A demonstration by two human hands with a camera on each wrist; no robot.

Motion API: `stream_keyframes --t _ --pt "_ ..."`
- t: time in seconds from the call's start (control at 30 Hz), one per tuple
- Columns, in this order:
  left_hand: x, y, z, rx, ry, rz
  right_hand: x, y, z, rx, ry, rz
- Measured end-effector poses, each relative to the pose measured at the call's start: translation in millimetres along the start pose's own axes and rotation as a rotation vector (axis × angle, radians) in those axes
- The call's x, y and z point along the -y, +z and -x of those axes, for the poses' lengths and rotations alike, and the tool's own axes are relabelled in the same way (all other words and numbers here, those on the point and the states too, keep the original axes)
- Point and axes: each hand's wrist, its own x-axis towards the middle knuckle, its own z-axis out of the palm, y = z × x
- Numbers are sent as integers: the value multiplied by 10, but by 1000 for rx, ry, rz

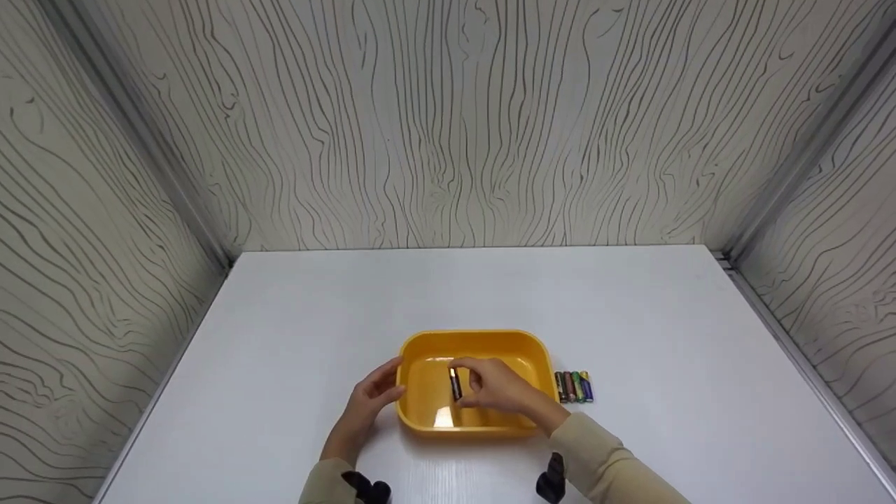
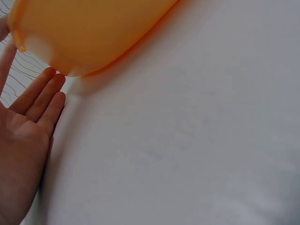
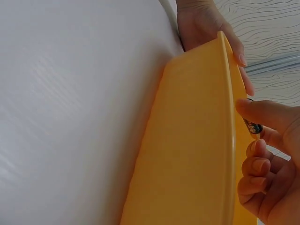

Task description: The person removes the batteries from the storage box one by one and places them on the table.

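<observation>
A battery (image 1: 456,384) with a dark wrapper and a copper-coloured end is pinched lengthwise between the thumb and a finger of my right hand (image 1: 498,386), over the inside of a yellow plastic tub (image 1: 425,392). In the right wrist view, the battery (image 3: 253,126) shows just past the tub's rim, partly hidden by the thumb. My left hand (image 1: 367,400) is at the tub's left end, thumb and index fingertip at the rim. Its other fingers (image 2: 43,96) extend nearly straight beside the tub's outer wall in the left wrist view.
Several batteries (image 1: 574,386) with differently coloured wrappers lie side by side on the white table (image 1: 315,315), close to the tub's right end. Walls with a wood-grain line pattern (image 1: 448,140) enclose the back and both sides of the table.
</observation>
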Motion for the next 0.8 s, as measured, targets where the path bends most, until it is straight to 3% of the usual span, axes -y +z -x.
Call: stream_keyframes --t 0.8 --pt "-3 18 5 -8 -10 -7 -215 -323 238 -35 -27 -40"
